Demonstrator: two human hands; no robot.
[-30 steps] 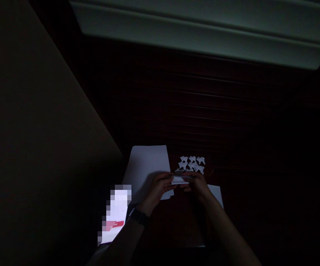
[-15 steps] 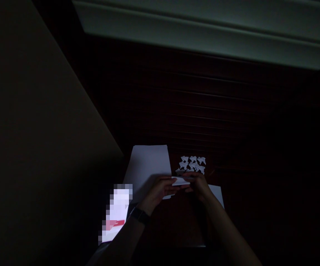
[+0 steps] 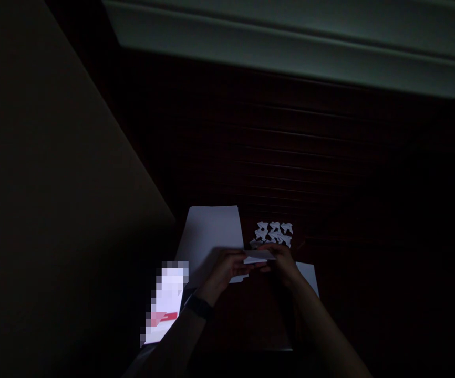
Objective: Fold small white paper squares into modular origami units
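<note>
Between my two hands is a small folded piece of white paper (image 3: 258, 256), held above the dark table (image 3: 251, 320). My left hand (image 3: 227, 266), with a dark band at its wrist, grips the paper's left end. At the other end, the fingers of my right hand (image 3: 281, 261) are closed on the same paper. Just beyond the hands lie several small folded white paper figures (image 3: 273, 231) in rows. To the left, a stack of white paper sheets (image 3: 212, 228) reaches under my left hand. Dim light hides the finer folds.
A bright, partly blurred screen (image 3: 166, 302) stands at the lower left, by my left forearm. Another white sheet (image 3: 308, 275) shows beside my right forearm. A pale wall or panel (image 3: 54, 184) rises on the left, and a light ledge (image 3: 290, 50) crosses the top.
The fingers of my right hand have shifted slightly along the folded paper, and more of its face shows. Other things stay where they were.
</note>
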